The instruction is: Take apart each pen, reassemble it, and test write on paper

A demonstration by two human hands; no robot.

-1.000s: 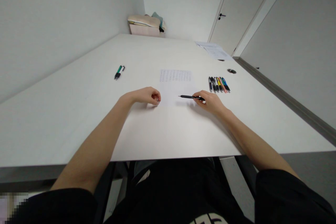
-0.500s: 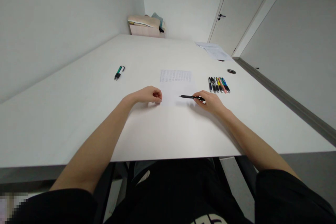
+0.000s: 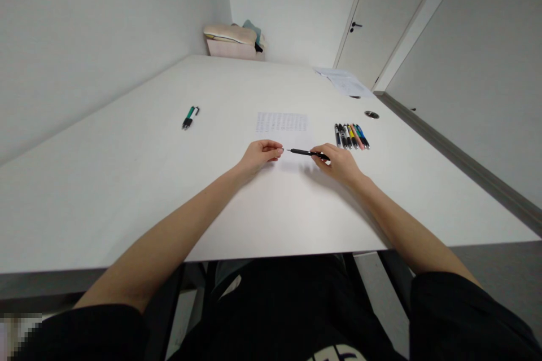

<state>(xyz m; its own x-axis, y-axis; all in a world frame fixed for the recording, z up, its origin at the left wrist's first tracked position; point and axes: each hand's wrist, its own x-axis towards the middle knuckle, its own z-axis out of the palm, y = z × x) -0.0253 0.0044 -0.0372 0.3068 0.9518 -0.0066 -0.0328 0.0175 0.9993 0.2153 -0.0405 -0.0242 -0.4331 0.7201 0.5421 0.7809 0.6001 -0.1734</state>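
Note:
My right hand (image 3: 341, 162) is closed around a slim black pen (image 3: 301, 152), which lies nearly level with its thin pale tip pointing left. Facing that tip, my left hand (image 3: 260, 155) is pinched, with a tiny dark speck at its fingertips, too small to name. A narrow gap separates these fingertips from the pen's tip. Below both hands is a white sheet of paper (image 3: 288, 136) with rows of small print or writing across its far part.
Several pens (image 3: 352, 136) lie side by side right of the paper. A green-and-black pen (image 3: 188, 117) and a white-and-black pen (image 3: 193, 115) lie to the left. Farther back are loose papers (image 3: 345, 82) and a round metal disc (image 3: 371, 115) set in the white table (image 3: 139, 180).
My left hand has moved right, from the paper's left edge to just before the pen's tip, its fingers now stretched into a pinch. My right hand holds the pen almost where it was.

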